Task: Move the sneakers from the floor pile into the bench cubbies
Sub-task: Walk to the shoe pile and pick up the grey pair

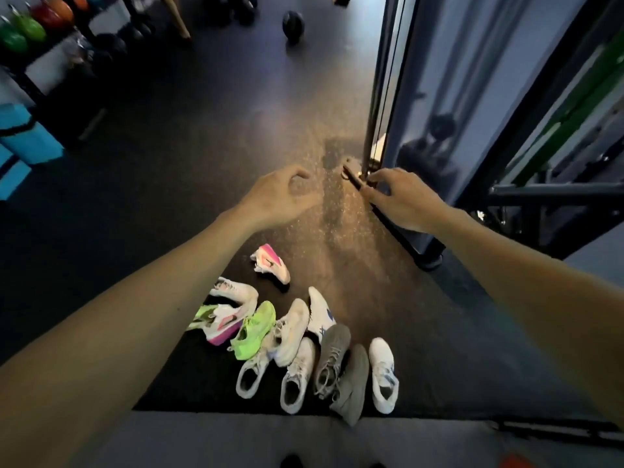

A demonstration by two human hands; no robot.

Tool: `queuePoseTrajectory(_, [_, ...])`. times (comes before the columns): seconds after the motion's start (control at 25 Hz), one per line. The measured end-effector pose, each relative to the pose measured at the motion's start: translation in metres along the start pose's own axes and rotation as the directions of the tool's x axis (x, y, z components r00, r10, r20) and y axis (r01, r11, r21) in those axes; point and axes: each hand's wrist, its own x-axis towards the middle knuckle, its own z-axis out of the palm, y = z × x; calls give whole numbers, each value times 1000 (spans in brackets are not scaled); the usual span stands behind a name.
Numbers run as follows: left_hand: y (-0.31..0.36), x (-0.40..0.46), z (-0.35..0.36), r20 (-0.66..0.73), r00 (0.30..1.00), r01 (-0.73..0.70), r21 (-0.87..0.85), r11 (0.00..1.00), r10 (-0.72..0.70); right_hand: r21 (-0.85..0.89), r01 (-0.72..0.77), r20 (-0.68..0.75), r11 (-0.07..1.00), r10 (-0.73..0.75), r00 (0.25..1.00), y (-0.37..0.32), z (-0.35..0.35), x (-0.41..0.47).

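Several sneakers lie in a pile on the dark floor in the lower middle of the head view. Among them are a neon green sneaker (255, 329), two grey sneakers (332, 359), white sneakers (383, 374) and a white-and-pink sneaker (271, 263) lying apart, farther away. My left hand (280, 194) hangs in the air above and beyond the pile, fingers loosely curled, holding nothing. My right hand (401, 197) is stretched out at the same height, fingers apart and empty, in front of a dark metal frame base. No bench cubby is visible.
A dark metal rack frame (398, 228) and a mirrored panel (439, 96) stand at the right. A black ball (293, 24) lies on the far floor. Coloured balls on a rack (30, 28) and blue mats (23, 143) are at the left. A grey surface (270, 437) runs along the bottom edge.
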Motion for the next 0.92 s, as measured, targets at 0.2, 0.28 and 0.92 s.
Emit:
queuePoseTrajectory(0.2, [-122,16,139,127,985,114,-7,993,-113,4,-117,83,993,116,990,68,156,-10])
queuePoseTrajectory(0.28, [-176,15,208,192,970,157,-12,987,-152,-10,-154,160,988,154,975,102,230,-21])
queuePoseTrajectory(0.92, [-467,-84,624,455,843,300,42,953,-285,-16,-246,503,969,221,836,284,693,-175])
